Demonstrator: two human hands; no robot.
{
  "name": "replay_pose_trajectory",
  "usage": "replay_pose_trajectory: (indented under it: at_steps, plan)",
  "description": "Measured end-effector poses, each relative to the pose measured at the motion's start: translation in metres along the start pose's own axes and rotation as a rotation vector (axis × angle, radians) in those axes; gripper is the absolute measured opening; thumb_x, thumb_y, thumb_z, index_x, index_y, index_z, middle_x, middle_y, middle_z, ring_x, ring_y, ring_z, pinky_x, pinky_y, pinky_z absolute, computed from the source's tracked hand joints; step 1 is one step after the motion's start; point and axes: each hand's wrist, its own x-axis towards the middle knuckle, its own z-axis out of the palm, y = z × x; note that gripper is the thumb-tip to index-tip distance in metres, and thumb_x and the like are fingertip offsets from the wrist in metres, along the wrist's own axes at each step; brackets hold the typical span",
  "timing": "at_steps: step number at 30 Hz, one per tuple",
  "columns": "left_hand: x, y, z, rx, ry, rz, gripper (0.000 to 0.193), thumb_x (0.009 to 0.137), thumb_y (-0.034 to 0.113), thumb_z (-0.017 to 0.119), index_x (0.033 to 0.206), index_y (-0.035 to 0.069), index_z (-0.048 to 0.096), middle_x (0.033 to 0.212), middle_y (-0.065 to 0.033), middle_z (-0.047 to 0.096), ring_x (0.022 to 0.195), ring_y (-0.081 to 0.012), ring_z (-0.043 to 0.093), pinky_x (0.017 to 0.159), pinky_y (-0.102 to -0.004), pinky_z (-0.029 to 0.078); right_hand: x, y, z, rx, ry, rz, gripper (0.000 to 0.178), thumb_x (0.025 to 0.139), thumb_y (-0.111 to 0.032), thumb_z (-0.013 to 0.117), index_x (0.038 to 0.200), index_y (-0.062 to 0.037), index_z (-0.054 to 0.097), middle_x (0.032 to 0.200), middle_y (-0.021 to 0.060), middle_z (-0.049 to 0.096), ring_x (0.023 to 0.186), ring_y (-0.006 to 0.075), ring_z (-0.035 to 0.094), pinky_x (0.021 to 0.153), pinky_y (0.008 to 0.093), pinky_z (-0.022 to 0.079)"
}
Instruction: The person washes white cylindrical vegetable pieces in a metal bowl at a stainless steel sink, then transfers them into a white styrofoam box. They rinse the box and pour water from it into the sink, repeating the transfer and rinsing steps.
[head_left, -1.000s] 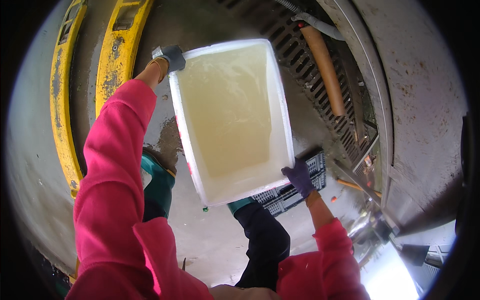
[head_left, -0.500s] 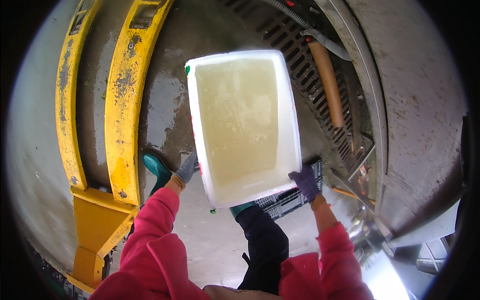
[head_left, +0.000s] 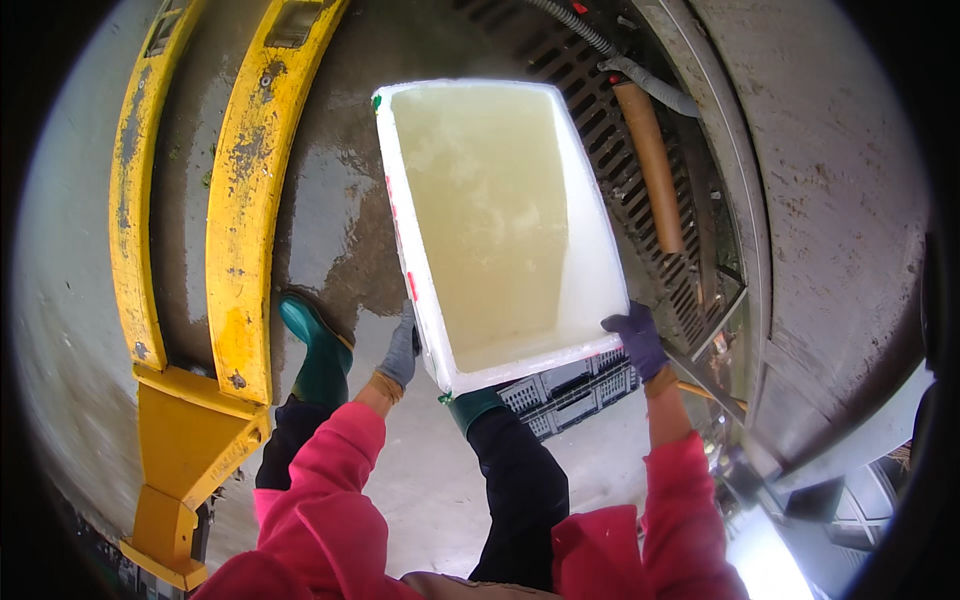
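Note:
A large white foam box (head_left: 598, 275) holds cloudy, yellowish water (head_left: 485, 215). It is tilted, and the water lies away from its near and right walls, leaving their inner faces bare. In a grey glove, my left hand (head_left: 401, 350) grips the outside of the box's left wall near its near end; part of the fingers is hidden. My right hand (head_left: 638, 340), in a dark purple glove, is closed over the rim at the near right corner. A dark plastic crate (head_left: 570, 395) lies on the floor, partly hidden under the near end of the box.
Worn yellow forks (head_left: 240, 210), like a pallet jack's, extend along the left. A slotted drain grate (head_left: 610, 160) runs at the right, with a brown tube (head_left: 648, 170) and a grey corrugated hose (head_left: 655, 85). My green boot (head_left: 318, 350) stands on the wet floor (head_left: 330, 200).
The box has tipped further, its near and right inner walls now showing more above the water. Both hands have moved slightly right and away from me, still gripping it.

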Motion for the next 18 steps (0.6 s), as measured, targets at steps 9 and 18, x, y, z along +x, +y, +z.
replay_pose_trajectory:
  at_steps: [9,18]
  plan:
    - [-0.028,0.040,0.042,0.098,0.120,-0.033,0.067,0.097,0.055,0.044,0.147,0.012,0.036,0.143,0.0012,0.045,0.128,-0.0140,0.046,0.105,-0.0254,0.037,0.015,-0.028,-0.031,0.276,-0.091,0.149,0.050,0.076,-0.015,0.065,0.122,-0.0002,0.051,0.107,0.0136,0.055,0.090,0.0230,0.062,0.058,0.0297,0.056]
    - [-0.063,0.074,0.096,0.019,0.172,0.172,0.058,0.092,0.048,0.059,0.122,-0.002,0.058,0.111,-0.0060,0.063,0.095,-0.0131,0.056,0.083,-0.0249,0.046,0.032,-0.042,-0.051,0.284,-0.061,0.153,0.023,0.086,-0.018,0.056,0.092,0.0024,0.064,0.085,0.0149,0.064,0.072,0.0252,0.067,0.049,0.0331,0.057]
